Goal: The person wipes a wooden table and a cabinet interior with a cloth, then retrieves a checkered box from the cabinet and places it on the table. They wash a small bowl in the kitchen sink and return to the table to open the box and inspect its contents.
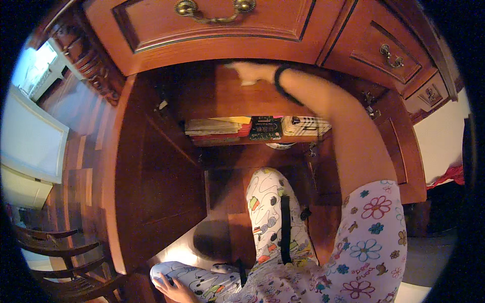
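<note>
My right hand [255,74] reaches into an open wooden cabinet, over the upper shelf board [242,98]. It is blurred; something pale shows at its fingers, and I cannot tell whether that is a held thing. A black band [282,81] circles the wrist. Below that board, a lower shelf holds stacked papers and folders [218,127], a dark printed booklet [266,128] and a plaid-patterned box or book [305,126]. My left hand [172,289] rests on my bent left knee, with fingers apart and nothing in it.
Open cabinet doors stand at left [155,181] and right [398,151]. Overhead is a drawer front with a brass handle [216,17]. A round white object [280,145] shows under the lower shelf. A dark wooden chair [68,261] stands at lower left.
</note>
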{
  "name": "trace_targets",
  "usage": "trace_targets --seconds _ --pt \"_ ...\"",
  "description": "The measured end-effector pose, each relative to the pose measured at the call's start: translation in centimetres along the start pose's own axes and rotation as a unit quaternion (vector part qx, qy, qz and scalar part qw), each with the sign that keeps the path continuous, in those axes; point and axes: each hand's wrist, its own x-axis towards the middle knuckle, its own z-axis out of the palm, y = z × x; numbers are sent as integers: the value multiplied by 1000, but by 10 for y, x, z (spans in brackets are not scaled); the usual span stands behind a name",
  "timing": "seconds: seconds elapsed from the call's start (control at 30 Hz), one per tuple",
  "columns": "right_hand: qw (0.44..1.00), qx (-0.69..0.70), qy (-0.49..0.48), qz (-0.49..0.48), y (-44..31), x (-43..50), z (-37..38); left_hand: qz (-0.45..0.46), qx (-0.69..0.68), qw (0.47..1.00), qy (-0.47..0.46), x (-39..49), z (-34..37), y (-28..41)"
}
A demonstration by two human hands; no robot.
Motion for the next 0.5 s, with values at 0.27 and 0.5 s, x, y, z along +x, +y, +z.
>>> trace_targets --seconds 0.27,0.5 --pt "920 -202 45 334 206 -212 -12 0 -1 1000 24 -21 -35 32" --pt "882 -279 139 354 196 -273 11 -10 26 999 25 -33 -19 -9"
